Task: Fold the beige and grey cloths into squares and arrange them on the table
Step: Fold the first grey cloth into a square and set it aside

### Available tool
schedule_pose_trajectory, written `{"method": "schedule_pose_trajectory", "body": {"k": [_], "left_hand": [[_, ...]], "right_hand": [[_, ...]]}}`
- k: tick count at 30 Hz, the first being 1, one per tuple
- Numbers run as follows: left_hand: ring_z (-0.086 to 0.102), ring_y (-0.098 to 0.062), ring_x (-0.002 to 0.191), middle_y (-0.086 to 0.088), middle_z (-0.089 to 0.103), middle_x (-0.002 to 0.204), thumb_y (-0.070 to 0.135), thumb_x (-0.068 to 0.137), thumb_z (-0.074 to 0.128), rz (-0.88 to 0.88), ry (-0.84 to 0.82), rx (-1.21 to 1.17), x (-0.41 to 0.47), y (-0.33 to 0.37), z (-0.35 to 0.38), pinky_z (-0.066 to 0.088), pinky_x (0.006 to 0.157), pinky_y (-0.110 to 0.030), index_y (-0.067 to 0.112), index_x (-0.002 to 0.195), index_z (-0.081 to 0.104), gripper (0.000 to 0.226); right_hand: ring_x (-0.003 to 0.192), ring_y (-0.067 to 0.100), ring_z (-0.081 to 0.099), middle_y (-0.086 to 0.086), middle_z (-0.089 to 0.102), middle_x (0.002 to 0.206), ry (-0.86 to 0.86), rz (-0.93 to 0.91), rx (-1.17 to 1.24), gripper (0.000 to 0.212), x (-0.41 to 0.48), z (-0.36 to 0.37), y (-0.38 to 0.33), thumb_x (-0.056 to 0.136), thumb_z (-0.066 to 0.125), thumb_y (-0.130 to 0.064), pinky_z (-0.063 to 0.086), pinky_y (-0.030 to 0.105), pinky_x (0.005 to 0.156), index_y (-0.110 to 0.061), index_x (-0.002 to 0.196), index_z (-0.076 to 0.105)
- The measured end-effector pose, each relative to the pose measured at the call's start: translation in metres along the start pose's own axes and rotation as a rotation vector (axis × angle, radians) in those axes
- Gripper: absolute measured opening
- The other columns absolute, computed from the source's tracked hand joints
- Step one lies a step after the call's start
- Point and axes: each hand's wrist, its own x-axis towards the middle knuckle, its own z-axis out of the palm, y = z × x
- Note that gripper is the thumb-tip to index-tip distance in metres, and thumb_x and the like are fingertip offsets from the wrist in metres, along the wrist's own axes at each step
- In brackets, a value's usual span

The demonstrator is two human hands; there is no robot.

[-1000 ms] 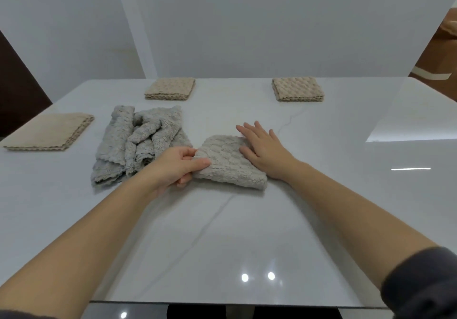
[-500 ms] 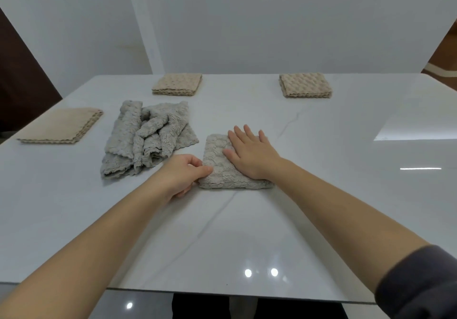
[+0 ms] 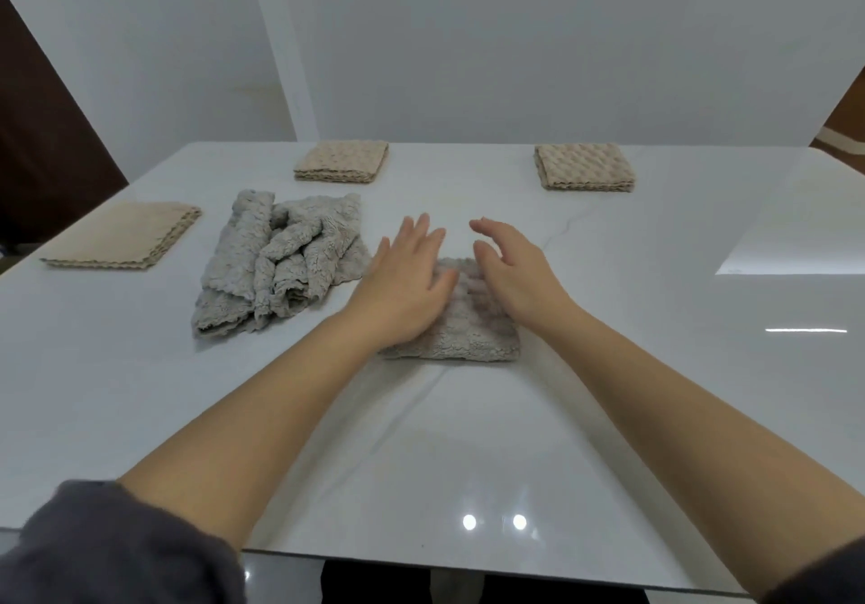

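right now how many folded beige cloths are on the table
3: beige cloth at the left edge, beige cloth at the far middle, beige cloth at the far right. The grey pile might hide another.

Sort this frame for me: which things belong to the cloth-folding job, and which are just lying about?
Job in hand:
folded grey cloth, with the left hand and right hand over it
crumpled grey pile
left beige square, middle beige square, right beige square

Not part of it:
white table
dark sleeve
white wall
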Motion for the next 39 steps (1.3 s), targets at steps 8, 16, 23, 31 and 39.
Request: {"method": "schedule_pose_trajectory", "body": {"k": [8,16,23,31,39], "left_hand": [[-0.014,-0.015,0.149,0.001,-0.010,0.163,0.053,0.101,0.015,-0.068,-0.176,0.127,0.005,-0.015,0.035,-0.009,0.119,-0.049,0.021,0.156,0.000,0.065],[-0.017,-0.014,0.148,0.002,-0.015,0.162,0.053,0.101,0.015,-0.108,-0.260,0.156,0.011,-0.012,0.032,-0.011,0.117,-0.054,0.022,0.155,-0.005,0.066],[-0.022,-0.014,0.147,0.003,-0.022,0.161,0.054,0.101,0.015,-0.124,-0.363,0.163,0.017,-0.012,0.024,-0.014,0.115,-0.057,0.024,0.155,-0.010,0.067],[-0.019,-0.015,0.147,0.002,-0.019,0.162,0.056,0.100,0.014,-0.109,-0.320,0.195,0.015,-0.012,0.028,-0.013,0.115,-0.058,0.022,0.155,-0.008,0.068],[-0.017,-0.015,0.148,0.000,-0.015,0.162,0.055,0.100,0.012,-0.103,-0.268,0.228,0.011,-0.009,0.030,-0.014,0.115,-0.058,0.021,0.155,-0.005,0.068]], "right_hand": [[0.059,0.017,0.059,0.008,0.064,0.098,-0.221,0.404,0.378,0.016,-0.036,-0.049,0.015,0.097,0.048,-0.019,0.039,0.027,0.053,-0.017,0.113,0.050],[0.067,0.025,0.068,0.001,0.053,0.095,-0.641,0.354,0.544,0.006,-0.043,-0.051,0.014,0.100,0.048,-0.026,0.039,0.025,0.048,-0.021,0.100,0.052],[0.058,0.020,0.062,-0.011,0.057,0.076,-0.835,0.267,0.409,0.012,-0.037,-0.049,0.008,0.095,0.055,-0.026,0.038,0.021,0.047,-0.022,0.084,0.054],[0.071,0.027,0.068,-0.016,0.063,0.073,-0.895,0.184,0.269,0.004,-0.039,-0.058,0.009,0.096,0.055,-0.023,0.042,0.024,0.056,-0.021,0.094,0.059],[0.059,0.019,0.060,-0.015,0.056,0.066,-0.868,0.202,0.260,0.017,-0.039,-0.061,0.015,0.096,0.051,-0.011,0.039,0.019,0.049,-0.021,0.085,0.058]]}}
